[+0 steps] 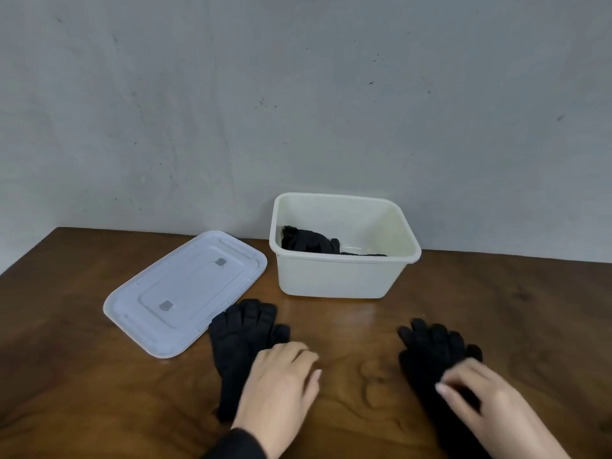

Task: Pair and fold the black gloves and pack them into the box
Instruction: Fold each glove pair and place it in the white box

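Head view: left hand (281, 389) lying on left black glove (241, 339), fingers relaxed, grip loose, holding nothing. Right hand (480, 395) pinching right black glove (430, 356), grip narrow on fabric. Both gloves lying flat on wooden surface (347, 326), well apart. Cream box (337, 276) standing behind, holding folded black gloves (308, 241). White lid (185, 293) lying left of box.

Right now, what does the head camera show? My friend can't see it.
Two black gloves lie apart on a wooden table, the left hand on the left glove and the right hand on the right glove. Behind them, an open cream box holds black gloves, its lid beside it.
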